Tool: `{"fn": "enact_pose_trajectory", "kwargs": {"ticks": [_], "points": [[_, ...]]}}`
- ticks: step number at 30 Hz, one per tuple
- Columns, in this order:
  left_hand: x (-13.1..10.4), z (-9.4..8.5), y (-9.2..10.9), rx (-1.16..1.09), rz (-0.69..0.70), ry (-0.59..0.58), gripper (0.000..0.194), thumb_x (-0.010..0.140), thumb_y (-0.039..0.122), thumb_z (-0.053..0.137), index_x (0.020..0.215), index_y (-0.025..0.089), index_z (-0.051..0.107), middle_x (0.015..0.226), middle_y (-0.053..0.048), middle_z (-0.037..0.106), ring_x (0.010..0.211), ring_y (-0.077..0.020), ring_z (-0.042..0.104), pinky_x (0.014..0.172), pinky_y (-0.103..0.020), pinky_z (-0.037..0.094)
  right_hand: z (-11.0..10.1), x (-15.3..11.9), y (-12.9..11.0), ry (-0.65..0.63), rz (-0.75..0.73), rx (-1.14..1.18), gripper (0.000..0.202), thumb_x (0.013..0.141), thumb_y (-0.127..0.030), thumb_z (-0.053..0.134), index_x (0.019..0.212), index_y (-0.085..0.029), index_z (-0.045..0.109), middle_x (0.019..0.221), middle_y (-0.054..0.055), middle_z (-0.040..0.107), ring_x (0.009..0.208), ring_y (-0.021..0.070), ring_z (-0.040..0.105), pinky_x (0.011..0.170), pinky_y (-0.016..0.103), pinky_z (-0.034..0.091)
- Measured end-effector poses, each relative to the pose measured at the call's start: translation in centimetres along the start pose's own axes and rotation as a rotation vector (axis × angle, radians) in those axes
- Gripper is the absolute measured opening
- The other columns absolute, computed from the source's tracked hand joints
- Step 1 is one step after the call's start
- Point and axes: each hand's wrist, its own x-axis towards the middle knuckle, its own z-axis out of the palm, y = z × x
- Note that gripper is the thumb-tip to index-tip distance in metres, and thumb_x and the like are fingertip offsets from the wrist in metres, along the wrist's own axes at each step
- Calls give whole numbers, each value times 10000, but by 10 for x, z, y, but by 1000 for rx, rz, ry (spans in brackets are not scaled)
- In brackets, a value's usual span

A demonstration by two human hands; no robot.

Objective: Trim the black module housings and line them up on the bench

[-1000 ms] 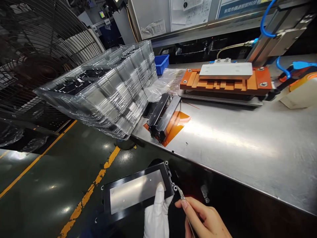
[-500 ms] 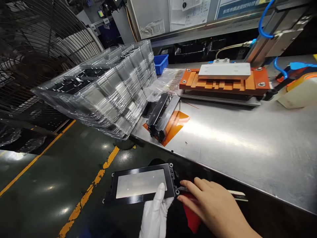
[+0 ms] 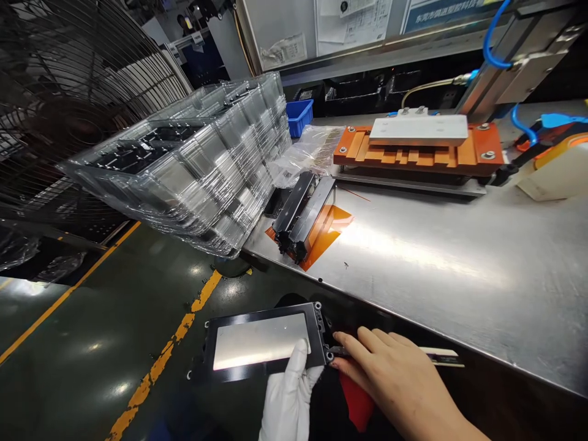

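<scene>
A black rectangular plastic frame (image 3: 266, 309) with a silvery-grey middle panel is tilted in front of the bench. My left hand (image 3: 289, 392), in a white glove, pinches its lower right part, thumb on top. My bare right hand (image 3: 395, 373) is closed around a slim utility knife (image 3: 445, 356) with a pale and dark handle. The knife's dark tip meets or nearly meets the frame's right end, by a corner screw hole; exact contact is unclear. Something red (image 3: 356, 401) lies below my right hand.
On the steel bench (image 3: 413, 245), two long black parts (image 3: 303, 214) rest on an orange sheet (image 3: 337, 223). Behind stand an orange fixture (image 3: 404, 156) and a blue bin (image 3: 298, 116). Stacked clear trays (image 3: 220, 165) overhang the bench's left end, near a large fan (image 3: 87, 116).
The frame has tilted very slightly, its left end a little farther left, and the glare on its panel has shifted. Both hands keep their hold in nearly the same place.
</scene>
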Motion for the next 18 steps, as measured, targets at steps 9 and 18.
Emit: {"fn": "enact_pose_trajectory", "kwargs": {"ticks": [9,18], "points": [[1,-2,0,-27,-24,-48,237,901,52,550,1060,99,719,1036,-140,755,944,-259,730,868,-390,620,2,-2,0,19,-18,-2,509,1039,-428,209,938,-243,673,632,-38,624,533,149,572,572,317,320],[6,-9,8,14,-96,-120,141,808,95,704,934,107,767,987,-129,768,962,-270,724,832,-334,629,3,0,1,6,-57,2,547,1043,-412,174,843,-250,656,610,-33,611,517,149,548,569,322,299]]}}
